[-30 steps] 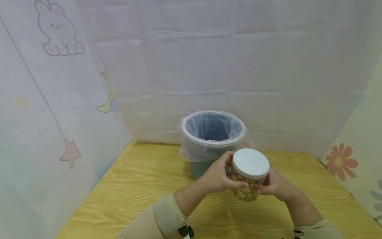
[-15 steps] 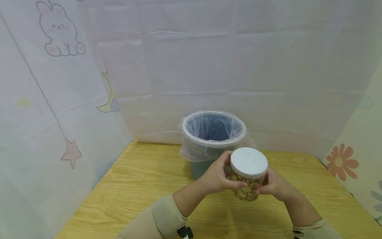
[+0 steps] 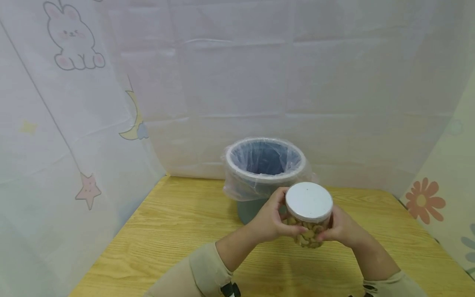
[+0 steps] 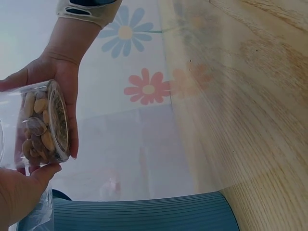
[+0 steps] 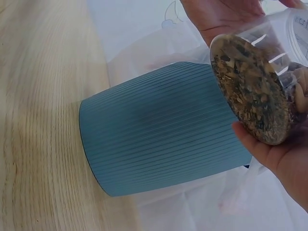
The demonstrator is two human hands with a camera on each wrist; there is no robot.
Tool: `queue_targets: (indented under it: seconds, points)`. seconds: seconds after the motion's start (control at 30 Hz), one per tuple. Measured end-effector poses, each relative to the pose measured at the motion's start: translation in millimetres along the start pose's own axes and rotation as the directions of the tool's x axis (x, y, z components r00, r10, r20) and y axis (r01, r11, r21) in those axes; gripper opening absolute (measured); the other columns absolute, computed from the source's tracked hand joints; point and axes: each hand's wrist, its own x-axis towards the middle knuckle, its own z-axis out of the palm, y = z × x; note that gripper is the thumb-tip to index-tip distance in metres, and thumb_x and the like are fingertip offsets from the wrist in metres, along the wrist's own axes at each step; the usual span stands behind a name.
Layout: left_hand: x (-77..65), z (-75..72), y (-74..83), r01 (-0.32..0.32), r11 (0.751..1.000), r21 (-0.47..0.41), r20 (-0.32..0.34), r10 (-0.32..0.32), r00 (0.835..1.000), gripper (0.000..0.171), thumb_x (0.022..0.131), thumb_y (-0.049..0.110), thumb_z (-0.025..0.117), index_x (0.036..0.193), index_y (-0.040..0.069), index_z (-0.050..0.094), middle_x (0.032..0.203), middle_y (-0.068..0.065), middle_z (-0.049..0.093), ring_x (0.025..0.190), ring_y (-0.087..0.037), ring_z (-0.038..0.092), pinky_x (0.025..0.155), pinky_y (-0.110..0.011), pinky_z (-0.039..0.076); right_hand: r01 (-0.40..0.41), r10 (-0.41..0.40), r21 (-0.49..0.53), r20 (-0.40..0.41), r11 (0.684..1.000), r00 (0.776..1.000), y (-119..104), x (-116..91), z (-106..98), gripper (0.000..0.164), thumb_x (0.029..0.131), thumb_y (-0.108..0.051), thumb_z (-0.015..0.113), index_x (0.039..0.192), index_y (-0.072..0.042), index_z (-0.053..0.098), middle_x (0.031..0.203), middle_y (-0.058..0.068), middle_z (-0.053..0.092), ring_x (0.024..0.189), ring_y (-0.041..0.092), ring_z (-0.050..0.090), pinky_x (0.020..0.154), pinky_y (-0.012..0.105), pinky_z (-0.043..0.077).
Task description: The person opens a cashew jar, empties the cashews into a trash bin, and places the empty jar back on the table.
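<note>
- While the ribbed teal wastebasket (image 3: 249, 211) stands on the wood-grain tabletop (image 3: 178, 231), a clear jar (image 3: 309, 219) is held off the surface on the wastebasket's near side, toward its right.
- The jar sits between both hands: the left hand (image 3: 270, 218) on its side closer to the wastebasket, the right hand (image 3: 344, 229) on the side farther from it.
- Both hands are clamped round the jar, thumbs on its face turned away from the wastebasket, the thumb tips apart.
- A white lid (image 3: 309, 201) tops the jar; nuts (image 4: 39, 124) lie inside, their kind hard to tell.
- A translucent liner (image 3: 237, 187) folds over the wastebasket's rim; pale sheeting (image 3: 237, 82) hangs behind it.
</note>
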Motion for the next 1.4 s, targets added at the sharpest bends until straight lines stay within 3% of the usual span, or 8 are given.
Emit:
queue_targets:
  seconds: [0.43, 0.77, 1.0, 1.23, 1.4]
  points:
    - [-2.2, -1.9, -1.2, 0.04, 0.998, 0.048, 0.015, -0.04, 0.999, 0.073, 0.068, -0.002, 0.077, 0.127, 0.013, 0.037, 0.12, 0.002, 0.044, 0.102, -0.006, 0.041, 0.084, -0.024, 0.047, -0.025, 0.018, -0.146, -0.048, 0.989, 0.999, -3.8, -1.0, -1.7, 0.077, 0.067, -0.001, 0.078, 0.131, -0.006, 0.036, 0.116, 0.002, 0.052, 0.103, 0.013, 0.053, 0.084, 0.027, 0.047]
    - [-4.4, -11.4, -1.3, 0.089, 0.991, 0.101, 0.004, -0.09, 0.996, 0.08, 0.07, 0.002, 0.077, 0.134, 0.018, 0.032, 0.121, 0.0, 0.046, 0.102, -0.007, 0.045, 0.084, -0.027, 0.048, -0.111, 0.104, -0.185, -0.045, 0.976, 0.994, -1.8, -3.9, -8.2, 0.084, 0.065, 0.004, 0.076, 0.135, -0.007, 0.031, 0.12, -0.001, 0.049, 0.105, 0.011, 0.052, 0.084, 0.028, 0.048]
    - [-4.8, -16.7, 1.1, 0.096, 0.99, 0.106, 0.052, -0.102, 0.993, 0.082, 0.07, 0.001, 0.076, 0.137, 0.019, 0.031, 0.126, 0.001, 0.044, 0.107, -0.007, 0.045, 0.088, -0.023, 0.045, -0.115, 0.114, -0.256, -0.017, 0.96, 0.993, -0.5, -4.1, -12.0, 0.091, 0.064, 0.001, 0.076, 0.139, -0.001, 0.025, 0.123, 0.0, 0.047, 0.106, 0.011, 0.051, 0.081, 0.031, 0.049]
    - [-3.1, -19.0, -0.6, 0.035, 0.996, 0.087, 0.13, -0.046, 0.99, 0.08, 0.073, -0.001, 0.073, 0.138, 0.011, 0.028, 0.132, 0.001, 0.039, 0.115, -0.008, 0.044, 0.09, -0.024, 0.044, -0.134, 0.144, -0.251, 0.024, 0.959, 0.989, 2.8, -4.8, -12.3, 0.086, 0.068, -0.002, 0.076, 0.139, -0.002, 0.027, 0.122, 0.001, 0.049, 0.106, 0.013, 0.053, 0.081, 0.032, 0.049]
    - [-0.7, -19.3, -2.2, 0.017, 0.995, 0.098, 0.151, -0.032, 0.988, 0.083, 0.073, -0.001, 0.073, 0.14, 0.007, 0.025, 0.131, 0.001, 0.04, 0.114, -0.007, 0.045, 0.09, -0.023, 0.045, -0.15, 0.166, -0.235, 0.05, 0.96, 0.985, 6.7, -5.1, -12.6, 0.084, 0.068, 0.001, 0.074, 0.138, -0.001, 0.028, 0.122, 0.005, 0.051, 0.106, 0.015, 0.054, 0.084, 0.03, 0.048]
